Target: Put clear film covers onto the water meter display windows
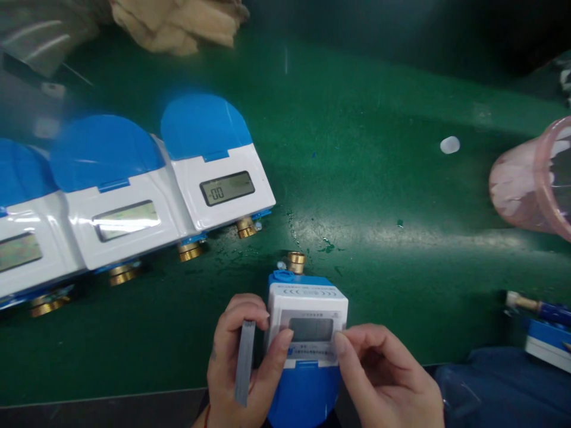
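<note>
A white and blue water meter (285,294) stands upside down to me at the table's near edge, its blue lid towards me and a brass threaded fitting (296,261) at the far end. A silver-grey label (307,354) lies around its dark display (311,329). My left hand (241,362) holds a stack of thin grey sheets (245,364) on edge in the palm, while its thumb presses the label's left side. Thumb and index finger of my right hand (383,380) pinch together at the label's right edge.
Several similar meters stand in a row at the left, the nearest meter (182,178) with a lit display. A pink bin (513,184) with white scraps is at the right, near a small white disc (449,144). Brown cloth (178,24) lies at the back. Water drops wet the green table (357,178).
</note>
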The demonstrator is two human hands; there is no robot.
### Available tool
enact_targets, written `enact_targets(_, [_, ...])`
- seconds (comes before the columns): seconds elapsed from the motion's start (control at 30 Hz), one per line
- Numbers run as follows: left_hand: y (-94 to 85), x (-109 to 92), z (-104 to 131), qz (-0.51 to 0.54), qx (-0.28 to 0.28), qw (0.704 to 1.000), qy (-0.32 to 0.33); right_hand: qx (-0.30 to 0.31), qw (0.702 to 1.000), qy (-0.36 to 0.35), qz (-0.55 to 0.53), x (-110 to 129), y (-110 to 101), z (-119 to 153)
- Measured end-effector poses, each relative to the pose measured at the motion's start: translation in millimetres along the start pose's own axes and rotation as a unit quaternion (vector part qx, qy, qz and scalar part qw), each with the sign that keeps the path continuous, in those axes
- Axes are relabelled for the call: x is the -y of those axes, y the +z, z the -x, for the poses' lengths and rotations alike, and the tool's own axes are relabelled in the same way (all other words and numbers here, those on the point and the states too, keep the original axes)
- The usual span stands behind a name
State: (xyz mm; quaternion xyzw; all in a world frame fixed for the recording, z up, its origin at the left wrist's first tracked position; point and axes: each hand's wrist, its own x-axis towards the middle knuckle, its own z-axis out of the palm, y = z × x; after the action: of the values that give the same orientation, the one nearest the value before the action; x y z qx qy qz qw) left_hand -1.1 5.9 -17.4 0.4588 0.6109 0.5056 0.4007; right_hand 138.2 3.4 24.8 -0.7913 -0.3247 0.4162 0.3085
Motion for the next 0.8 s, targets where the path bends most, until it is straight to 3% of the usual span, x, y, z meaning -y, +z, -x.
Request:
enact_targets(0.07, [0.0,-0.5,0.9,-0.007,-0.01,1.0,-0.005,-0.019,0.998,-0.053,-0.002,-8.6,0.5,-2.5])
enact_targets(0.13, [-0.9,0.5,2.4,-0.017,-0.026,0.999,-0.035,0.002,0.997,-0.071,-0.022,-16.5,5.0,-6.1])
enact_targets(0.27, [-5.6,2.9,6.7,-0.032,-0.035,0.991,-0.124,0.107,0.994,-0.02,-0.019,-27.4,20.1,-9.7])
enact_targets(0.4, [-2.6,-0.9,9.6,-0.039,-0.056,0.977,-0.2,0.121,0.989,0.011,-0.088,-32.0,23.9,-6.6])
enact_targets(0.47, [12.8,-1.5,7.6,-0.02,-0.073,0.967,-0.245,0.101,0.986,0.017,-0.132,-33.5,16.1,-13.8])
enact_targets(0.57, [67.3,-5.8,2.9,0.041,-0.04,0.958,-0.283,0.035,0.993,0.014,-0.113,-35.1,-22.2,-45.0])
enact_targets(0.73, [210.7,-41.4,2.4,0.117,0.085,0.96,-0.239,-0.086,0.995,0.02,-0.055,-36.7,-140.4,-113.7])
enact_targets(0.8, [264.4,-49.3,-4.4,0.126,0.129,0.959,-0.216,-0.115,0.993,0.011,-0.036,-37.7,-175.0,-142.1])
